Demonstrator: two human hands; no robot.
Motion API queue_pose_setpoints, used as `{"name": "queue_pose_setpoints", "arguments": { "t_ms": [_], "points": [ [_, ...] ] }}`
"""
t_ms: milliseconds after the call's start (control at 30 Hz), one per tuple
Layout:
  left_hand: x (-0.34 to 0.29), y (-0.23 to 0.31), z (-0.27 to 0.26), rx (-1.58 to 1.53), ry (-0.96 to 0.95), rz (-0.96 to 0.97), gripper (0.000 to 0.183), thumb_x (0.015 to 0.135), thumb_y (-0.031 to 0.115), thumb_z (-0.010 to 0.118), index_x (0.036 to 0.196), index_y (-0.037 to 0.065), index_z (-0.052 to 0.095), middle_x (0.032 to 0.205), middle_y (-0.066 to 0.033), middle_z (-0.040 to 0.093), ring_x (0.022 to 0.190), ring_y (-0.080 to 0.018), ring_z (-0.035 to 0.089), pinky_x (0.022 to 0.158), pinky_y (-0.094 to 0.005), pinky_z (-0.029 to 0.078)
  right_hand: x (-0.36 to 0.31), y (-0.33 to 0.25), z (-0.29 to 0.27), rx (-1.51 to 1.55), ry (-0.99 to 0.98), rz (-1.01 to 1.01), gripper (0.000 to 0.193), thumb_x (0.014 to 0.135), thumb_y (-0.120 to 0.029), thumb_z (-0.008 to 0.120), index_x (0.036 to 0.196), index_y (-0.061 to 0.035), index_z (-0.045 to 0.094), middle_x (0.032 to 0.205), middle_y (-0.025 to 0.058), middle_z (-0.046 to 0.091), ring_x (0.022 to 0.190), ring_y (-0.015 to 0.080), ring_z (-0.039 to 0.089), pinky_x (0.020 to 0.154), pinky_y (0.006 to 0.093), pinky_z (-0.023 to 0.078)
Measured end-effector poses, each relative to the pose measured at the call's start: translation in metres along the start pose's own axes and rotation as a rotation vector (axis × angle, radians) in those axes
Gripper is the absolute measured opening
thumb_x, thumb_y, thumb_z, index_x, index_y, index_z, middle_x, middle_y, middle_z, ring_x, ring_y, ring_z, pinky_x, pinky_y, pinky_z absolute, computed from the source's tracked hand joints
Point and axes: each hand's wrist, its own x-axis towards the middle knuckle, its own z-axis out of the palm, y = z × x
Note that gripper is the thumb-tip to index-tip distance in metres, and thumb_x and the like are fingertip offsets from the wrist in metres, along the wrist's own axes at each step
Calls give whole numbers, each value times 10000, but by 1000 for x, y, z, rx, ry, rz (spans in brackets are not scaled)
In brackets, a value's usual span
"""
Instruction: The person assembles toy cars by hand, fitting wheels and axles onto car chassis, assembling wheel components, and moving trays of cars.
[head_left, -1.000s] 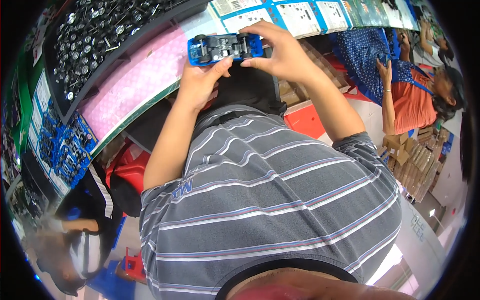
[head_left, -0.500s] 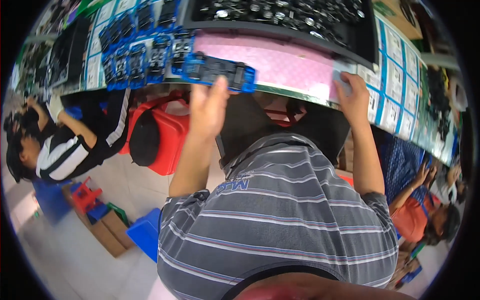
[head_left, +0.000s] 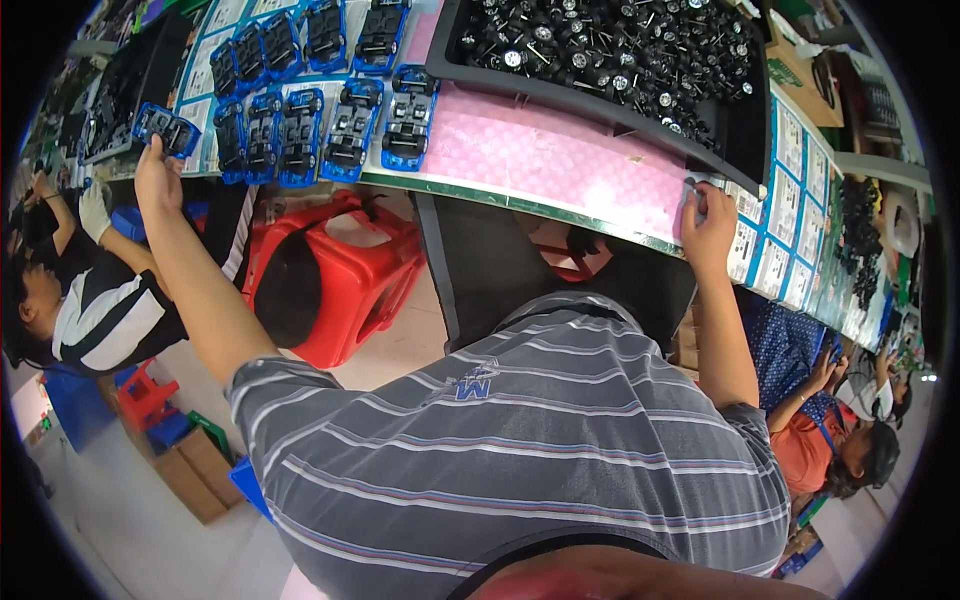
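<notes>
My left hand (head_left: 158, 180) is stretched out to the far left. It grips a blue toy car (head_left: 167, 132) by its near end, dark underside showing, just beyond the rows of cars. Several more blue toy cars (head_left: 350, 130) lie in two rows on the bench, black undersides up. My right hand (head_left: 710, 228) rests at the bench's front edge, right of the pink sheet (head_left: 540, 150). Its fingers are curled together; a small dark bit shows at the fingertips, too small to name.
A black tray (head_left: 600, 120) heaped with small black wheels on metal axles stands at the back. Printed sheets (head_left: 775, 220) cover the bench on the right. Red stools (head_left: 370, 270) stand below the bench. One person (head_left: 110, 300) sits to the left, another (head_left: 810, 440) to the right.
My left hand has carried the blue toy car from the bench's middle to the far left, past the rows. The right hand stays near the same spot, its fingers now more curled.
</notes>
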Motion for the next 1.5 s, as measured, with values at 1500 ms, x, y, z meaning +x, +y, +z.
{"name": "queue_pose_setpoints", "arguments": {
  "t_ms": [1500],
  "points": [
    [-402,-163,320,670,-484,539,126,946,95,612,926,-8,682,741,-69,535,603,-162,496,537,-305,379,-9,23,-4,202,66,-28,236,813,-190,698,1020,-84,660,902,98,653,880,310,599,822,439,452]
  ]
}}
